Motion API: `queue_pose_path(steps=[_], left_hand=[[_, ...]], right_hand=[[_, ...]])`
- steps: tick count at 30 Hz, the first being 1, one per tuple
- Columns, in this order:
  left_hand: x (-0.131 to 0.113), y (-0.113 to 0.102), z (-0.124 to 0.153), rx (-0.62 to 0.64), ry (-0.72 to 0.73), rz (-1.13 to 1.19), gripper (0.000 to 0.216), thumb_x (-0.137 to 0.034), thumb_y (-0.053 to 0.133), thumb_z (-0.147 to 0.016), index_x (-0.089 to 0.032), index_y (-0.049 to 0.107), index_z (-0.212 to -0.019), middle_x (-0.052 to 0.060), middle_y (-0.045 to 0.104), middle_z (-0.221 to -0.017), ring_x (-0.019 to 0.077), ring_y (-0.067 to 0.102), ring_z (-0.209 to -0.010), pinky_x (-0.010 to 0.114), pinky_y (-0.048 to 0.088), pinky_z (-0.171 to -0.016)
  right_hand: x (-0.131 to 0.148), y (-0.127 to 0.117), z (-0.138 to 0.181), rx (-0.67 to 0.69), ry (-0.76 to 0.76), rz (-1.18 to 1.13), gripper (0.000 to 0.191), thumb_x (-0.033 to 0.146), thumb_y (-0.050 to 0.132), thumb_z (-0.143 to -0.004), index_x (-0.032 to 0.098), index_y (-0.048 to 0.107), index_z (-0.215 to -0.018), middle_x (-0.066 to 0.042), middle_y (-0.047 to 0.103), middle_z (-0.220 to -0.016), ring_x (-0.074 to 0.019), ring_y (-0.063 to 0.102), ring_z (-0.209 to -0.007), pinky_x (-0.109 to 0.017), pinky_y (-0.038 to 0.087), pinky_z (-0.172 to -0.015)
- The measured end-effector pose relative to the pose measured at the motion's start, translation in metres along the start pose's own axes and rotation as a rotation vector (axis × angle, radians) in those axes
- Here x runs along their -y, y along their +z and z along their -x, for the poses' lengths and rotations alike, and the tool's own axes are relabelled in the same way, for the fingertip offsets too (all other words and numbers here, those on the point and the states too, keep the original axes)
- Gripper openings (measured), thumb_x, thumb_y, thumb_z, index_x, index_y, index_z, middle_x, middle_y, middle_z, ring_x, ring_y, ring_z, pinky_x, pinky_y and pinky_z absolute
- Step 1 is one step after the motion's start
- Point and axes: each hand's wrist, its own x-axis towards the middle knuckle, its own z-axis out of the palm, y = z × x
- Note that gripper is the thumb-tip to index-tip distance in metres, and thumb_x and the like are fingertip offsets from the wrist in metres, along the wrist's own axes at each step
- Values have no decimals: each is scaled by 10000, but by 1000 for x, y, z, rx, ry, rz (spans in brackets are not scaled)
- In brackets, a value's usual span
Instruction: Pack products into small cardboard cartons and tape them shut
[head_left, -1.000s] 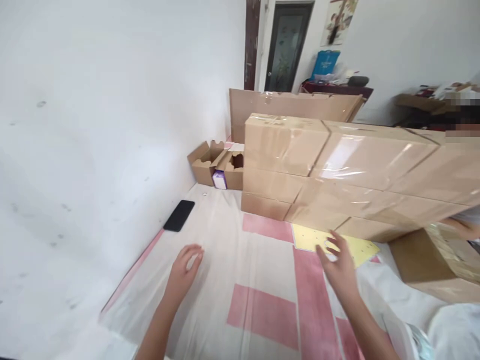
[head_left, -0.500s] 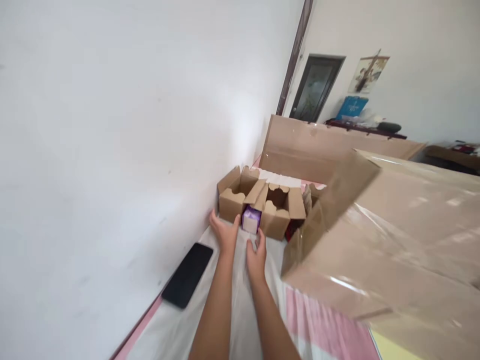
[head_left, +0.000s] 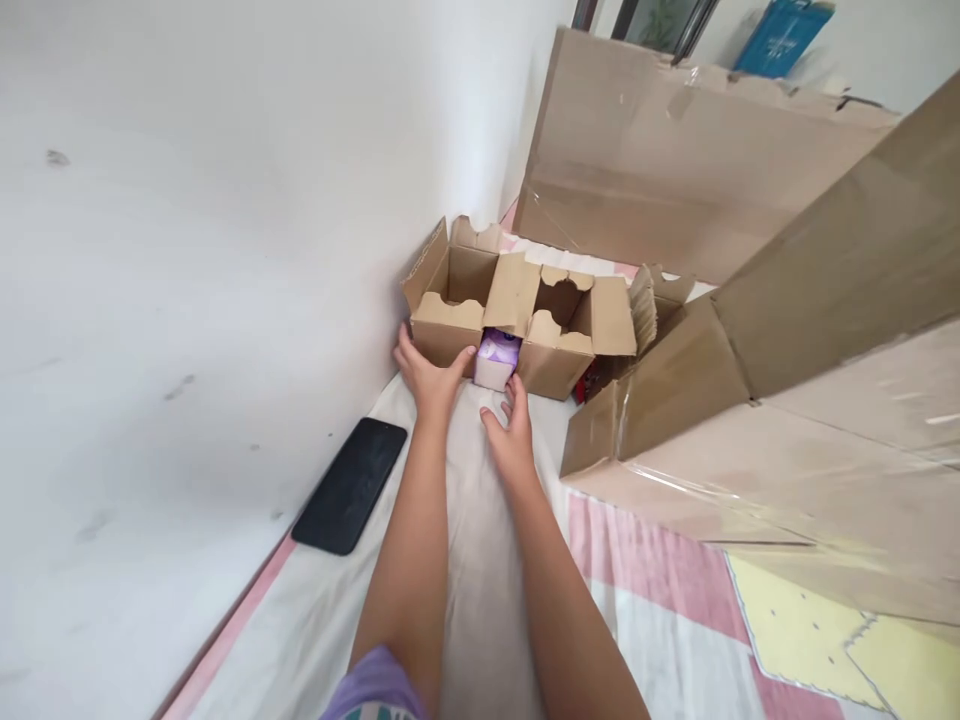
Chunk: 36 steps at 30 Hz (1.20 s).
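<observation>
Wall point(head_left: 225, 200): white, scuffed, it fills the left side and meets the floor covering along a pink edge.
Stacked cartons point(head_left: 825, 380): large brown boxes under clear wrap, on the right, reaching close to the small boxes.
Flat cardboard sheet point(head_left: 660, 170): leans upright behind the small boxes, taped in places.
Floor covering point(head_left: 480, 590): a pale plastic sheet over a pink, white and yellow patterned mat; both forearms stretch out over it.
Small open boxes point(head_left: 525, 310): two brown cardboard boxes side by side against the wall, flaps up, insides empty as far as can be seen.
Phone point(head_left: 350, 485): black, lying flat beside the wall, left of the left forearm and apart from it.
Left hand point(head_left: 429, 375): grip released, fingers spread, the palm against the front of the left-hand box, the thumb just beside the purple packet.
Right hand point(head_left: 511, 432): grip released, fingertips touching or nearly touching the packet's lower front; I cannot tell which.
Purple packet point(head_left: 498, 358): small, purple and white, wedged on the floor between the fronts of the two open boxes.
</observation>
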Motion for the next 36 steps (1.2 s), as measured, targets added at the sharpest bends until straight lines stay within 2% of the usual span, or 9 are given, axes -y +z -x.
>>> queue_pose_path(steps=[2,3,5,7,10,18,23,32,36], left_hand=[[4,-1,-4,-16,-61,46,720,-651,807,-716,-174,562,-1196,125,524,-1221,291,549,-1211,430,445,-1092],[6,-2,-6,-20,-75,89,635,-720,715,-771,-182,573,-1077,96,543,-1131,264,568,-1135,408,466,-1048],[7,-3,-9,-23,-67,174,630,-820,527,-841,-199,524,-944,53,552,-984,219,576,-1001,362,495,-951],[6,-4,-10,-24,-57,217,664,-870,416,-854,-210,481,-903,29,551,-893,193,571,-899,330,504,-868],[3,-6,-10,-34,-52,210,695,-889,376,-852,-206,498,-906,37,578,-885,189,577,-868,315,510,-832],[11,1,-2,-67,-85,214,618,-714,326,-992,-177,589,-1148,128,666,-1177,227,630,-1141,347,502,-1012],[11,3,-1,-71,-103,225,566,-656,339,-1015,-171,604,-1139,137,677,-1202,227,639,-1151,356,500,-1039],[11,4,-2,-90,-142,270,587,-662,371,-1006,-148,623,-1133,152,652,-1278,232,587,-1252,347,451,-1109],[10,4,-1,-92,-151,290,594,-680,376,-1000,-155,620,-1134,143,657,-1266,221,584,-1251,329,439,-1112]], right_hand=[[-1,-4,-3,3,6,-52,838,395,641,-810,197,332,-1564,-130,370,-1601,-273,368,-1489,-482,352,-1228],[-2,-7,-4,10,3,-69,822,397,646,-805,202,363,-1552,-127,375,-1590,-275,378,-1478,-476,370,-1217],[-3,-11,-7,27,-10,-85,761,396,655,-798,228,443,-1510,-108,379,-1568,-275,403,-1450,-462,406,-1192],[-4,-14,-10,38,-22,-86,709,393,661,-793,258,498,-1470,-91,386,-1544,-274,426,-1420,-446,447,-1155],[-4,-15,-11,27,-18,-96,683,392,660,-789,269,519,-1445,-94,429,-1485,-275,457,-1371,-428,505,-1084],[-4,-8,-10,-19,-37,-82,667,370,626,-812,255,475,-1451,-113,435,-1439,-265,454,-1353,-417,512,-1042],[-5,-6,-10,-26,-29,-68,670,372,624,-802,257,466,-1443,-115,436,-1427,-271,445,-1356,-430,511,-1029],[-7,-3,-12,-57,0,-64,660,374,619,-784,245,465,-1413,-124,445,-1428,-267,460,-1330,-413,503,-1005],[-7,-1,-10,-71,-33,-27,644,346,612,-794,251,464,-1414,-124,440,-1431,-255,473,-1312,-409,509,-992]])
